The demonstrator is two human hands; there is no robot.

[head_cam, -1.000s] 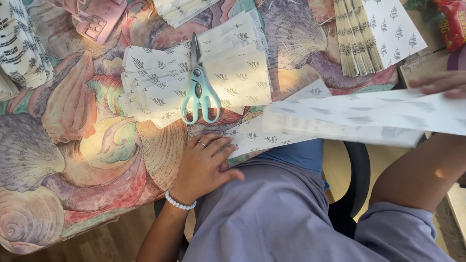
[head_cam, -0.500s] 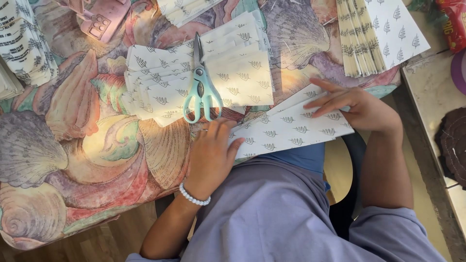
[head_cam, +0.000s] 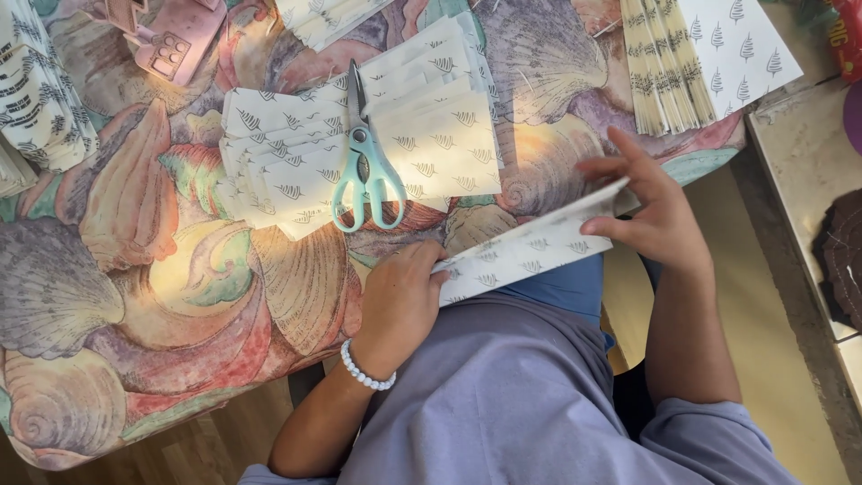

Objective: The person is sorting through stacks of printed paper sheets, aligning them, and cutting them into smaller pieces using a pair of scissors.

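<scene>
1. Your left hand [head_cam: 400, 301] presses down flat on the lower left end of a white patterned paper strip [head_cam: 530, 247]; the fingertips rest on the paper, but whether the thumb curls under its edge you cannot tell.
2. Your right hand [head_cam: 651, 211] pinches the strip's upper right end, thumb below and fingers spread above, closed on the paper.
3. The strip sits at the table's near edge, just right of frame centre. Its long axis slants from lower left up to upper right, running straight from one hand to the other, so both hands are on it, one at each end.
4. Just above your left hand, the teal scissors [head_cam: 366, 166] lie on a fanned pile of paper pieces [head_cam: 296, 157], handles toward you and blades pointing to the top of the frame. Your left hand is the nearer one to them.
5. At the upper right sits a stack of folded sheets [head_cam: 669, 67]; at the far left edge, another bundle of paper [head_cam: 40, 108]; at the upper left, a pink punch tool [head_cam: 171, 40], cut off by the frame.
6. The shell-print tablecloth [head_cam: 135, 296] lies under all of it. The strip's lower edge overhangs your lap, and how many layers it has is hard to make out.
</scene>
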